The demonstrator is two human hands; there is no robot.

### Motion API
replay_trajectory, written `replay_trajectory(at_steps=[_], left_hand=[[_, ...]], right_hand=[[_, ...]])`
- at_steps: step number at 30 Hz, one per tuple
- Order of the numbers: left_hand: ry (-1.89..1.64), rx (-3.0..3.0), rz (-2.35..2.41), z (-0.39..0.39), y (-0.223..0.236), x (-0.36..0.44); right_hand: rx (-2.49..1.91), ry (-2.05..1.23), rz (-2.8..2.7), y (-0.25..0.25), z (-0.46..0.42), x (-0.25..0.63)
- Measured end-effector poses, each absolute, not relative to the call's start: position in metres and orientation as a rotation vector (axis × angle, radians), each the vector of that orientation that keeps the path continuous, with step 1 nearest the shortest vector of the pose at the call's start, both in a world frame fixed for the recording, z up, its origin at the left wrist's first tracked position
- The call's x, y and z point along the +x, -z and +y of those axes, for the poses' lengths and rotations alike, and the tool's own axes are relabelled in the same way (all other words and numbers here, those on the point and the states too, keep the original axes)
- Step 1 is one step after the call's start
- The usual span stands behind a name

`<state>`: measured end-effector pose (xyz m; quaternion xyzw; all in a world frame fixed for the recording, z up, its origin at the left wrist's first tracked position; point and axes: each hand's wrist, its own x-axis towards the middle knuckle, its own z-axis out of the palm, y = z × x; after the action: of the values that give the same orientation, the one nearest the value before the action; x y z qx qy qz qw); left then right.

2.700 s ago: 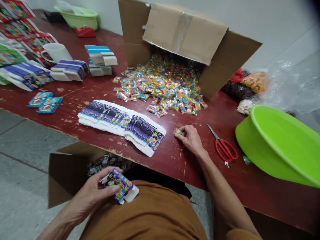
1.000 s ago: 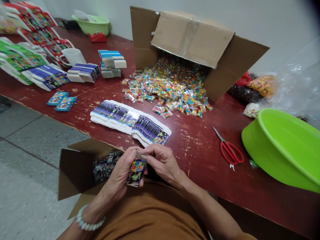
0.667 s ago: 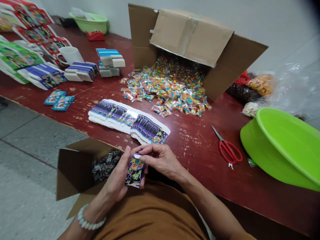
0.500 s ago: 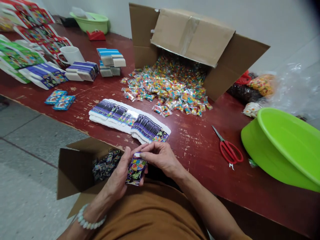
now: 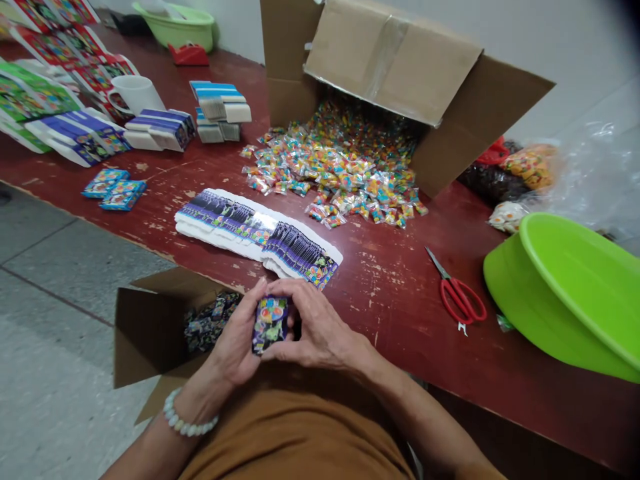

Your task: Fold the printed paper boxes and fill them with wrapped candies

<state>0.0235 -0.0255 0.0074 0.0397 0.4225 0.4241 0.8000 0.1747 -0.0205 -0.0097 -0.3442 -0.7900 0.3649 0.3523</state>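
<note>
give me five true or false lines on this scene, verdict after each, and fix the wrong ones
1. The left hand and right hand both hold one purple box. True.
2. The scissors are inside the near basin. False: the scissors lie on the table, beside the near basin.
3. Wrapped candies spill from the upper carton onto the table. True.
4. The mug is red. False: the mug is white.
5. A beaded bracelet is on the left wrist. True.
</note>
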Motion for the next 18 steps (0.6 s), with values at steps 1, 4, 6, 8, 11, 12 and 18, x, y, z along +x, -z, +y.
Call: replay_trajectory(at_steps=[1, 4, 6, 8, 11, 12, 18], left_hand=[[-0.891, 0.093, 0.875, -0.024, -0.008, 0.023], [-0.866, 0.115, 0.779, -0.021, -0.007, 0.019], [-0.882, 0.099, 0.728, -0.020, -0.005, 0.018], [-0.884, 0.081, 0.688, -0.021, -0.002, 0.018], [-0.891, 0.055, 0.645, -0.022, -0.001, 0.021], [-0.894, 0.049, 0.635, -0.022, -0.001, 0.022], [-0.905, 0.035, 0.608, -0.024, -0.006, 0.026]], right_hand=[[-0.883, -0.907, -2.090, 0.012, -0.022, 0.175], [-0.898, -0.876, -2.094, 0.016, -0.026, 0.174], [-0.897, -0.933, -2.045, 0.017, -0.027, 0.173], [-0.904, -1.023, -1.993, 0.016, -0.028, 0.171], [-0.987, -1.144, -1.898, 0.015, -0.030, 0.169], [-1.010, -1.169, -1.865, 0.015, -0.030, 0.168], [-1.005, -1.156, -1.733, 0.016, -0.028, 0.163]])
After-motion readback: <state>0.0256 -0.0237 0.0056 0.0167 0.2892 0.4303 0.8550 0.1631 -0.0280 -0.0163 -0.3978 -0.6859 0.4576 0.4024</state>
